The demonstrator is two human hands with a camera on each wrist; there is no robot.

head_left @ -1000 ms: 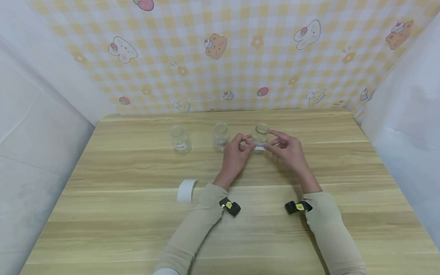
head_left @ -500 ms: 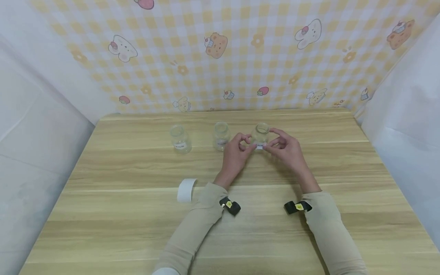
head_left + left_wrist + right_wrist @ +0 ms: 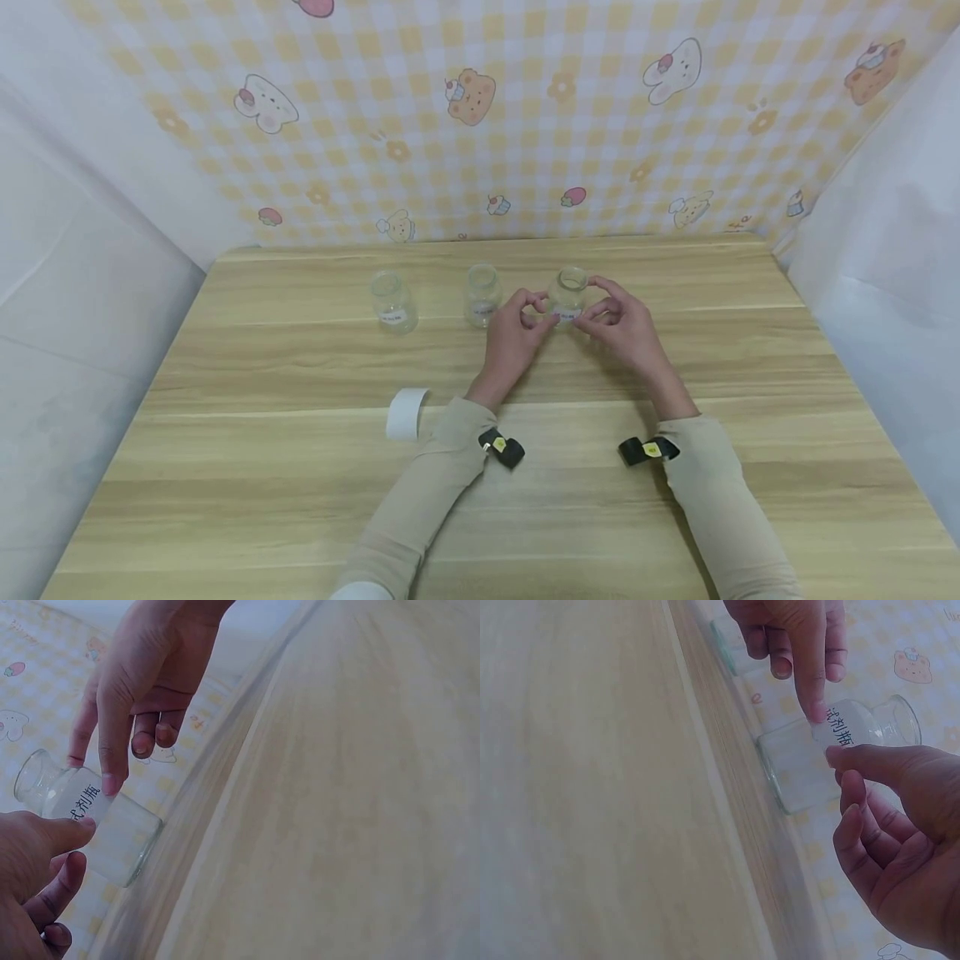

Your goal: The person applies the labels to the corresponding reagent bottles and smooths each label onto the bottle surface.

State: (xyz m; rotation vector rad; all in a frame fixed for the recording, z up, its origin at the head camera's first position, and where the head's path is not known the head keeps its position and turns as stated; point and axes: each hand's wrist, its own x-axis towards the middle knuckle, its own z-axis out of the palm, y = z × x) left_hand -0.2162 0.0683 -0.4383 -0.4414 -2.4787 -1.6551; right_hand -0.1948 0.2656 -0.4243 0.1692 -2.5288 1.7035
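A clear glass reagent bottle (image 3: 567, 292) stands upright and uncapped near the back of the table, between both hands. On its front is a white label (image 3: 81, 796) with dark printed characters. The left hand (image 3: 516, 333) holds the bottle from the left, its thumb pressing the label's left end. From the other side the right hand (image 3: 626, 329) grips it, index finger along the glass near the shoulder and thumb on the label's right end. In the right wrist view, the label (image 3: 835, 729) lies between the two thumb tips.
Two more clear labelled bottles stand to the left, a nearer one (image 3: 483, 292) beside the left hand and a farther one (image 3: 393, 304). A curved white paper strip (image 3: 406, 414) lies by the left sleeve. A checked cloth (image 3: 525, 125) hangs behind the wooden table (image 3: 262, 483).
Both hands stay at the reagent bottle with little movement. The label sits slightly higher between the thumbs, and more of its print shows.
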